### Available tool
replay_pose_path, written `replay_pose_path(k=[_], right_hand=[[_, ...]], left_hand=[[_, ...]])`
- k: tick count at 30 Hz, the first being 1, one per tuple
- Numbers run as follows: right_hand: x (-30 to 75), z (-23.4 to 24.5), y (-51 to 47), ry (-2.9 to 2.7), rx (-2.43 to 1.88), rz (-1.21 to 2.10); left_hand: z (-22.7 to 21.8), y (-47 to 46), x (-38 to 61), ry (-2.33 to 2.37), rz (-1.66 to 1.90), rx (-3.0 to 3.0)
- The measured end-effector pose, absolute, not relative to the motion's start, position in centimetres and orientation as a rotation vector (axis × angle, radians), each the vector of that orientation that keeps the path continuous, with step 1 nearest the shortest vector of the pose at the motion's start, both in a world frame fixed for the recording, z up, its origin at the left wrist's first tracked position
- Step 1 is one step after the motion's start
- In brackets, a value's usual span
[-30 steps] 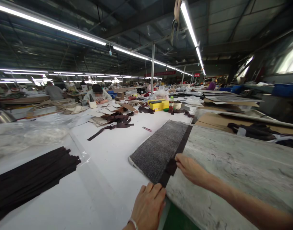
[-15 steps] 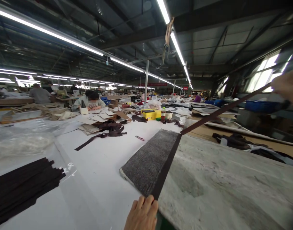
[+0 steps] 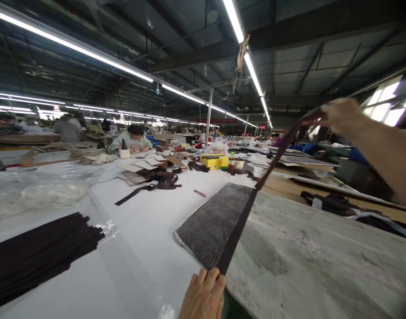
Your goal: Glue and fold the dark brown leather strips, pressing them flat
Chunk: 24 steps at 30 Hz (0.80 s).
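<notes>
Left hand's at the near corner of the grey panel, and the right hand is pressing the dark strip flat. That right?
Not quite: the head view shows the right hand holding the dark strip up in the air. The left hand is at the near corner of the grey panel, as you said.

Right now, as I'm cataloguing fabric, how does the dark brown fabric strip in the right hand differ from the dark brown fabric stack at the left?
The dark brown fabric strip rises in a curve to the right hand; the dark brown fabric stack lies flat on the white tabletop. The strip is one narrow band, while the stack is broad and layered, with a stepped end. Both are dark brown.
</notes>
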State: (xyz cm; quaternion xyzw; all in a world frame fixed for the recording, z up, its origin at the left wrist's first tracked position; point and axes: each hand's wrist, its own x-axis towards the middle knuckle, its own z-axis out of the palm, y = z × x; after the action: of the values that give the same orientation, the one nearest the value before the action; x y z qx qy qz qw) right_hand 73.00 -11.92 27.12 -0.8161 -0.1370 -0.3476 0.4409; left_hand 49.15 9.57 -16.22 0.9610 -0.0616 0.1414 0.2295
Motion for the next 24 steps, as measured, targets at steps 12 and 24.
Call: replay_pose_path(k=[12, 24], right_hand=[[62.3, 17.7, 2.0, -0.854, -2.206, -0.048], [37.5, -6.1, 12.7, -1.841, -2.024, 0.198]], left_hand=[[-11.6, 13.3, 44.9, 0.101, 0.216, 1.960], [-8.3, 18.5, 26.0, 0.686, 0.615, 1.000]])
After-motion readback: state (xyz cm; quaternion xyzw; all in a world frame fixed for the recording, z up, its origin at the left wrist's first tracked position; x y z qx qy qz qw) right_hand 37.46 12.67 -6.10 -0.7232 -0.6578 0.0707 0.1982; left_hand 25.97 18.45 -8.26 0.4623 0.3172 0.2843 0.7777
